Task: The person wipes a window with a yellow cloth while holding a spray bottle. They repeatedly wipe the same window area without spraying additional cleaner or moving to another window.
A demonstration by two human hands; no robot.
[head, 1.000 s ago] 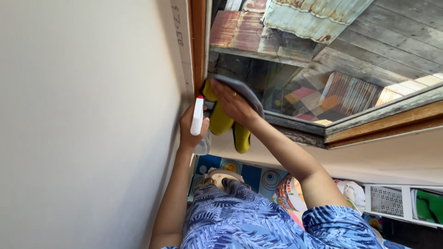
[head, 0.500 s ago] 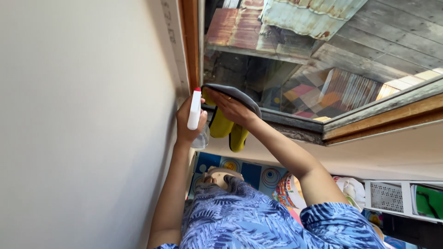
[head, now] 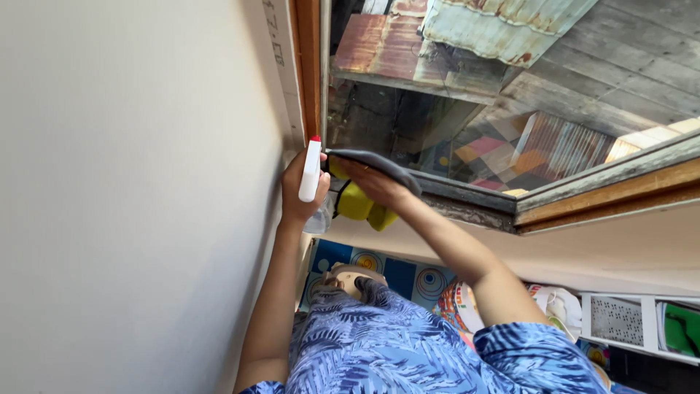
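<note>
My left hand (head: 294, 195) grips a white spray bottle (head: 311, 172) with a red tip, held beside the wooden window frame (head: 306, 66). My right hand (head: 373, 184) presses a grey cloth (head: 380, 162) with a yellow underside (head: 357, 206) against the window glass (head: 467, 109) at its corner by the frame. The yellow part hangs bunched under my fingers. Both arms reach out from my blue leaf-patterned shirt (head: 379, 343).
A plain pale wall (head: 131, 182) fills the left. Through the glass I see rusty metal roofs and weathered boards. Below lie a colourful patterned mat (head: 412, 279) and a white shelf unit (head: 627, 321) at the lower right.
My right hand has slid the cloth along the glass into the corner, and the hanging yellow part has bunched up shorter. The spray bottle has risen slightly.
</note>
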